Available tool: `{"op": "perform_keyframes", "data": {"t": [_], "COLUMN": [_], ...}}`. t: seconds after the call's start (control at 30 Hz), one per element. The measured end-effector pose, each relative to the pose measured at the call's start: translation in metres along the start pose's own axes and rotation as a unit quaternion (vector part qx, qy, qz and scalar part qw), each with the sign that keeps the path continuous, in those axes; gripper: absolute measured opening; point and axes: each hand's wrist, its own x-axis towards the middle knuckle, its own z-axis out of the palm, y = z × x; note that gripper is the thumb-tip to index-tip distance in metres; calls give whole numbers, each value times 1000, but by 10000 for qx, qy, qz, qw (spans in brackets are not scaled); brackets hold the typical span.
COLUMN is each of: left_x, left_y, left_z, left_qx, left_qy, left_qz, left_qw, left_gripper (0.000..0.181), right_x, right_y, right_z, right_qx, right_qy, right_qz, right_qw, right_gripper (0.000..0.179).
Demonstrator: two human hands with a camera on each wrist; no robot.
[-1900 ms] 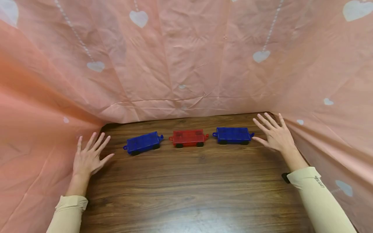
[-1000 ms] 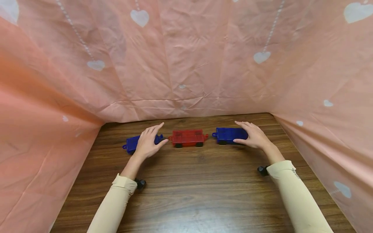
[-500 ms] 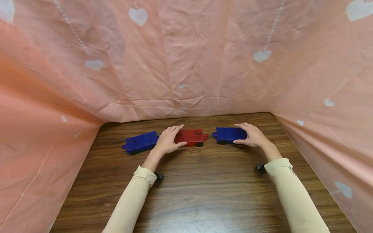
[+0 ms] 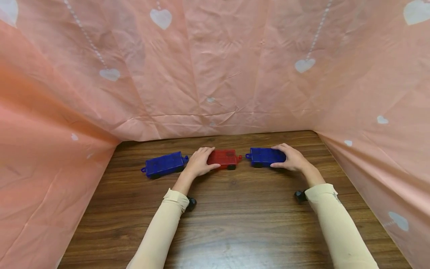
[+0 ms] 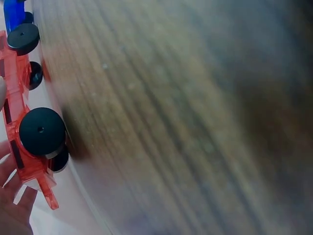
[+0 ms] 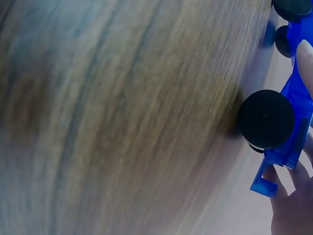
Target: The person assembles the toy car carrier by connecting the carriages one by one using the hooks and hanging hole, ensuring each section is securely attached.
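My left hand [image 4: 199, 162] grips the left part of a translucent red toy train car [image 4: 226, 158], thumb along the near side and fingers at the far side. In the left wrist view the red car shows black wheels [image 5: 42, 131] and a coupling tab. On the right, my right hand [image 4: 291, 158] holds the right end of a blue toy train car [image 4: 263, 156]; its thumb [image 6: 306, 61] lies on the side in the right wrist view. The blue car's loop faces the red car's hook across a small gap. Both cars stand on their wheels.
Left of my left hand sits another blue toy train car [image 4: 164, 164], slightly angled. All stand on a brown wood-grain table [image 4: 231, 216]. Pink cloth [image 4: 215, 74] with white hearts hangs at the back and both sides. A small black device [image 4: 192, 203] is at each wrist.
Both hands came in from the sides. My left hand passed over the left blue car and took hold of the red one, which shifted slightly right. My right hand closed on the right blue car.
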Motion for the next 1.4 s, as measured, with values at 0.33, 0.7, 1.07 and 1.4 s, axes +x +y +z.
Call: {"op": "perform_keyframes", "data": {"t": [0.33,0.7,1.07,1.4], "left_x": [0,1,4,4], "left_y": [-1,0,1,0], "left_z": [-1,0,-1,0], "left_qx": [157,164,214,264], "left_qy": [-40,27,-94,-69], "left_qz": [6,47,-6,42], "left_qw": [9999,9999,9997,9996], "left_gripper": [83,82,80,80], "right_x": [4,5,4,10], "right_y": [-4,-4,-4,-8], "right_z": [-1,0,-2,-5], "right_qx": [122,160,290,448], "right_qy": [-82,-96,-115,129], "right_qz": [27,-32,-22,-214], "right_qw": [9999,9998,9995,9987], "right_gripper": [77,77,77,75]}}
